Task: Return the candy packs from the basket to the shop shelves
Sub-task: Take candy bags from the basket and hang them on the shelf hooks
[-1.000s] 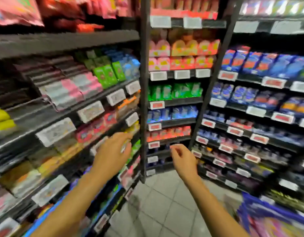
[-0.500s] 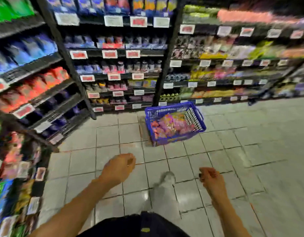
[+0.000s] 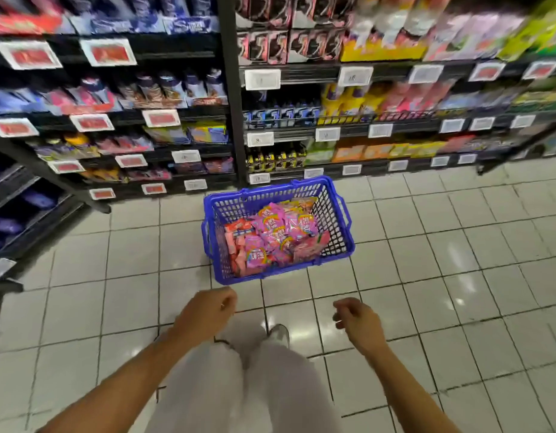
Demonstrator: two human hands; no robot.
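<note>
Many candy packs (image 3: 278, 237) lie heaped in one blue basket (image 3: 343, 245), too jumbled to count: mostly pink ones with bright print, with some red-orange ones at the left side and a yellowish one at the far end. The basket stands on the tiled floor (image 3: 426, 276), in the middle of the aisle, just in front of the lowest shop shelves (image 3: 270, 179). Its two handles are folded down along the long sides.

Two bare hands hang in the near part of the scene, both well apart from the basket and touching nothing. The left hand (image 3: 208, 310) is held out forward with the back of the hand up and the fingers loosely curled under; it holds nothing. The right hand (image 3: 356, 320) is likewise stretched forward, fingers loosely curled inward, empty. Both forearms reach in from the near edge. Between them show the person's pale trousers (image 3: 239, 385) and the tip of one light shoe (image 3: 279, 334) on the tiles.

Beyond the basket, the dark shelves run across the far side, split by a black upright post (image 3: 231, 89). They carry rows of packets in purple, pink, yellow, orange and green, blurred. White price tags (image 3: 262, 79) line the shelf edges, several of them with red panels. A further shelf unit stands at the left edge.
</note>
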